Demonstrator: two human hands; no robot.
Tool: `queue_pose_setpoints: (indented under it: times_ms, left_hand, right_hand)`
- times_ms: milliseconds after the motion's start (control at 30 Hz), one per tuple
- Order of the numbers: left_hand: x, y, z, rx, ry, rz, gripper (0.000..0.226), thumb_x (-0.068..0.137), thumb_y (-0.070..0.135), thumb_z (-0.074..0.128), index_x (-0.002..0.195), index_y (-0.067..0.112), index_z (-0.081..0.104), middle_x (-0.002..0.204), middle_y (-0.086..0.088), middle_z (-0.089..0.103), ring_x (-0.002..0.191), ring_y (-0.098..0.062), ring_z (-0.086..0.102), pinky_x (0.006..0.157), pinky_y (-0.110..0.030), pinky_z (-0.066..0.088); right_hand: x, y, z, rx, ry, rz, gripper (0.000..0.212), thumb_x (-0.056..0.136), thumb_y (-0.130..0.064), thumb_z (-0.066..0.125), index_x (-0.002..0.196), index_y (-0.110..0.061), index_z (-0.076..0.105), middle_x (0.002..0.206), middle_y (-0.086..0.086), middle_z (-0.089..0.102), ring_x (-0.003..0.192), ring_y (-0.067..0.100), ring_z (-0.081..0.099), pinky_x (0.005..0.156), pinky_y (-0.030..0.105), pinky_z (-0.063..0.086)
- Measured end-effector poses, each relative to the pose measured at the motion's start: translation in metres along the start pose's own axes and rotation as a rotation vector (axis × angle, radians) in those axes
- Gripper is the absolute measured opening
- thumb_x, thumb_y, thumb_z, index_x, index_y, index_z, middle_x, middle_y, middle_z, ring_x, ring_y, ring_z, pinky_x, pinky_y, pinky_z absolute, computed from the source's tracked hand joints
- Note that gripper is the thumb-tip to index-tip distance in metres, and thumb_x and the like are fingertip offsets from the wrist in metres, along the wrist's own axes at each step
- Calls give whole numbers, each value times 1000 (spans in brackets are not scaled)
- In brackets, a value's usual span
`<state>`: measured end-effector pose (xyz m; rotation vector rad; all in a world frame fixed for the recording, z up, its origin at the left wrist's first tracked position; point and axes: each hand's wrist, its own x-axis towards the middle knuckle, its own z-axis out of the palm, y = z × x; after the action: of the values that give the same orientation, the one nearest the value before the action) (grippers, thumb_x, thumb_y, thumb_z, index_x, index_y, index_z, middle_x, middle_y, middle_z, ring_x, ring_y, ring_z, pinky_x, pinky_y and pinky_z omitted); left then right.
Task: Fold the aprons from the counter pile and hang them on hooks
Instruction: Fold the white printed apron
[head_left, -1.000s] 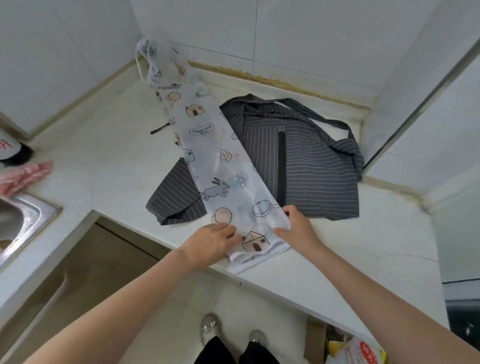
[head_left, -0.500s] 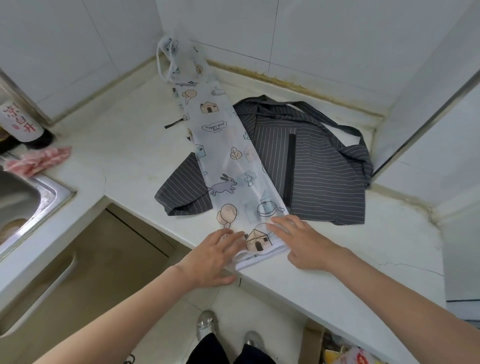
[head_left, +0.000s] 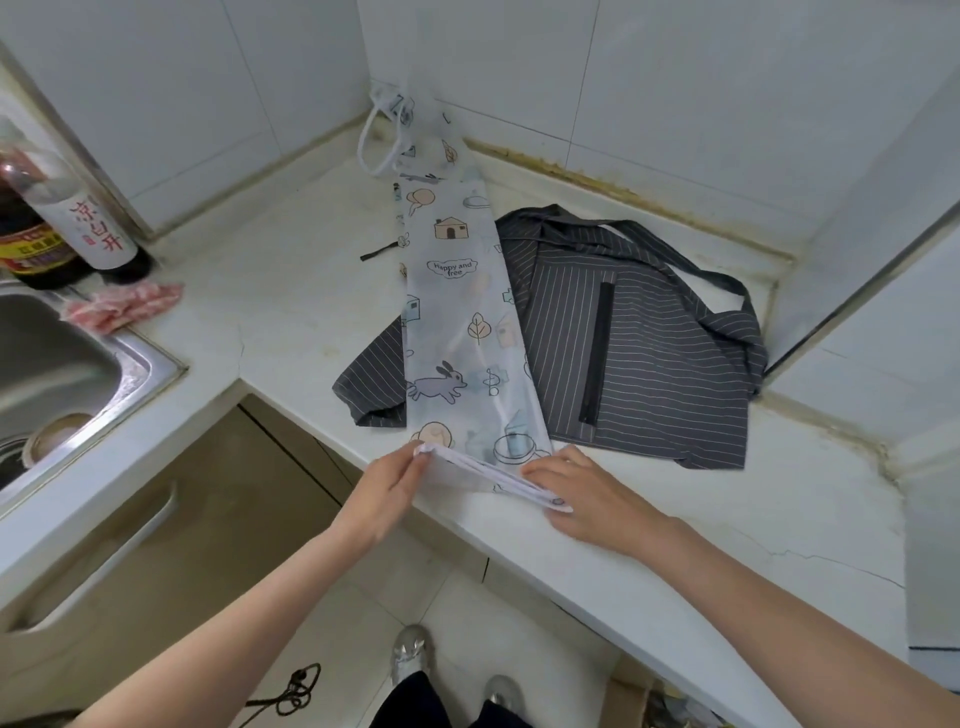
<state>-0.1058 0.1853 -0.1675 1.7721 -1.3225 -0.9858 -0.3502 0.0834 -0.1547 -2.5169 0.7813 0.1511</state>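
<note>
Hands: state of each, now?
Left hand: pinches the near end of the printed apron.
Right hand: grips the same end's other corner.

Both forearms are bare, with no sleeves visible. Below the counter edge (head_left: 519, 540) the person wears dark trousers (head_left: 415, 701) and shiny silver shoes (head_left: 410, 649).

Two bottles (head_left: 49, 228) stand behind a steel sink (head_left: 145, 364), a pink cloth (head_left: 122, 309) beside them
</note>
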Motion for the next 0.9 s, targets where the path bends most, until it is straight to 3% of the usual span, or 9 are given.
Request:
queue_pose_setpoints:
  times_ms: [67,133,200,267,333,400,567,700,900]
  left_hand:
    - [-3,2,-3,-71,19,-53,45,89,52,37,106,16,59,103,0,66,101,-15,59,84,-24,42]
    - [-9,4,-5,-68,-9,-94,50,78,61,43,115,30,54,108,20,62,102,3,56,79,-14,42]
    - [-10,2,-1,8,0,-103,39,80,56,50,112,35,53,103,26,62,94,7,57,71,-10,40]
    - [-8,-2,2,47,84,-133,11,92,34,54,89,24,55,79,15,59,73,-3,54,60,-11,35]
    - [-1,-1,3,29,158,-181,33,98,21,46,66,14,40,61,4,38,59,-13,34,52,-20,23]
    - [8,4,1,8,177,-223,39,100,19,40,62,13,36,60,1,34,58,-14,29,52,-23,19]
    - [24,11,1,78,216,-292,33,101,24,33,76,7,44,67,0,44,63,-16,41,53,-22,27]
    - [20,15,11,253,196,-237,41,101,29,36,63,15,30,60,2,37,62,-20,37,52,-30,22]
    - [30,8,7,305,203,-300,39,102,27,31,66,14,36,65,0,44,73,-26,47,61,-32,29]
  right_hand:
    - [9,-2,0,32,87,5,40,81,8,55,116,-9,64,120,2,56,117,14,44,92,24,41]
    - [18,-5,-5,58,76,76,26,84,6,53,91,-15,67,94,1,57,92,15,53,71,23,40]
    - [29,-6,-11,166,84,197,33,91,-6,52,63,-24,51,65,-2,47,61,14,43,55,26,28]
    - [39,-4,-14,345,133,307,45,94,-19,54,53,-26,37,53,-4,34,50,11,29,51,27,20]
    - [47,0,-14,391,153,395,50,96,-32,52,52,-19,31,51,-4,29,48,11,27,49,26,19]
    - [56,1,-14,403,133,467,52,97,-38,47,54,-17,27,52,-3,28,47,12,29,49,27,22]
    - [72,-1,-14,358,108,574,52,99,-41,41,54,-17,31,51,-2,35,48,12,36,55,30,29]
    - [75,-2,-12,432,115,601,54,98,-41,43,52,-18,28,49,-3,31,47,13,33,54,30,27]
    - [80,-3,-9,482,152,681,57,98,-40,44,51,-13,26,50,1,29,48,16,32,51,30,24]
